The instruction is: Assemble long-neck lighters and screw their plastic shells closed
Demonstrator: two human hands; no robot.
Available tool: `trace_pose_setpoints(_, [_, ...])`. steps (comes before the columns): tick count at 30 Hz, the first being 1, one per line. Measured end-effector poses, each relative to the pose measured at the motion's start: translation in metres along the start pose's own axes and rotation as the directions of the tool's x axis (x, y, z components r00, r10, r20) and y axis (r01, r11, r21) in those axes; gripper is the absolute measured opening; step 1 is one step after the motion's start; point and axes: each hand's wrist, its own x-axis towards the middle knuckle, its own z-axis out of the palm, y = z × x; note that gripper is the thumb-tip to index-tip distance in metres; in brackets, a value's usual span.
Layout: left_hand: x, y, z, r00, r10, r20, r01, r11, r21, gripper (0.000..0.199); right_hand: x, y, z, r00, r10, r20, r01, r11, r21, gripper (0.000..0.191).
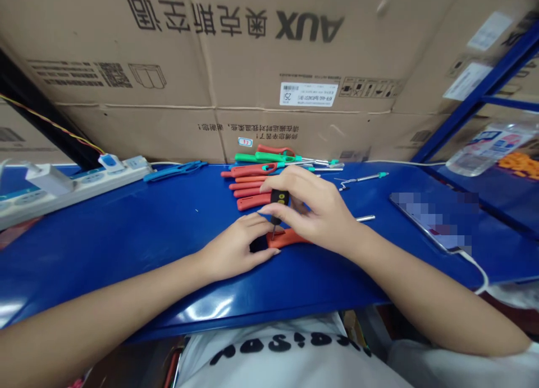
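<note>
While the left hand (240, 243) braces an orange handle, the right hand (309, 202) sets a screwdriver (278, 200) to it

With twelve o'clock pointing away from the person, the orange handle (286, 238) lies at the centre of the dial, near the front edge of the blue table (105, 247). At nine o'clock the left hand is curved around its end, thumb and fingertips apart on either side. At one o'clock the right hand pinches the black screwdriver between thumb and fingers; the shaft points down, its tip at the handle's left end. A metal tube (366, 218) shows past the right wrist, though the hand hides whether it joins the handle.

Between eleven and twelve lie several red handles (254, 202), side by side, with a green handle (247, 158) among them. A thin metal rod (369, 177) with a green tip lies at two o'clock, and a phone (429, 222) with a blurred screen at three, a white cable (478, 264) plugged in. At ten rests a blue handle (174, 171), just beside a white power strip (90, 180). Beyond everything, at twelve, stands a cardboard box (248, 87) with upside-down print.
</note>
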Motion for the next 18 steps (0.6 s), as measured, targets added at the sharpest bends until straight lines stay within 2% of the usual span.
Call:
trace_pose_setpoints(3, [0.001, 0.001, -0.004, 1.000, -0.011, 0.018, 0.011, 1.000, 0.016, 0.032, 0.000, 0.004, -0.005, 0.981, 0.148, 0.125, -0.173, 0.959, 0.224, 0.030])
trace_pose_setpoints(5, [0.002, 0.001, -0.005, 0.999, -0.027, 0.026, 0.026, 0.999, 0.035, 0.033, 0.000, 0.005, -0.008, 0.962, 0.176, 0.210, -0.239, 0.913, 0.330, 0.033])
trace_pose_setpoints(6, [0.002, 0.002, -0.004, 0.999, -0.029, 0.026, 0.028, 0.999, 0.039, 0.032, 0.000, 0.004, -0.008, 0.966, 0.163, 0.198, -0.223, 0.916, 0.333, 0.029])
trace_pose_setpoints(8, [0.001, 0.003, -0.003, 0.999, -0.019, 0.026, 0.018, 0.999, 0.036, 0.028, 0.000, 0.002, -0.005, 0.989, 0.119, 0.087, -0.138, 0.956, 0.260, 0.019])
trace_pose_setpoints(10, [0.000, 0.005, -0.001, 1.000, -0.005, 0.028, 0.005, 1.000, 0.029, 0.024, 0.000, 0.000, 0.001, 0.998, 0.064, 0.003, -0.064, 0.985, 0.161, 0.019])
trace_pose_setpoints(12, [0.000, 0.009, -0.001, 0.999, -0.009, 0.033, 0.008, 0.999, 0.034, 0.025, -0.001, -0.002, 0.005, 0.999, 0.040, -0.012, -0.038, 0.991, 0.125, 0.019])
trace_pose_setpoints(15, [0.000, 0.015, -0.007, 0.996, -0.065, 0.065, 0.059, 0.994, 0.093, 0.032, 0.000, 0.001, 0.002, 0.993, 0.107, -0.041, -0.100, 0.984, 0.145, 0.019])
trace_pose_setpoints(18, [-0.001, 0.016, -0.021, 0.981, -0.155, 0.116, 0.125, 0.965, 0.231, 0.038, 0.003, 0.015, -0.018, 0.972, 0.181, -0.148, -0.167, 0.980, 0.104, 0.022])
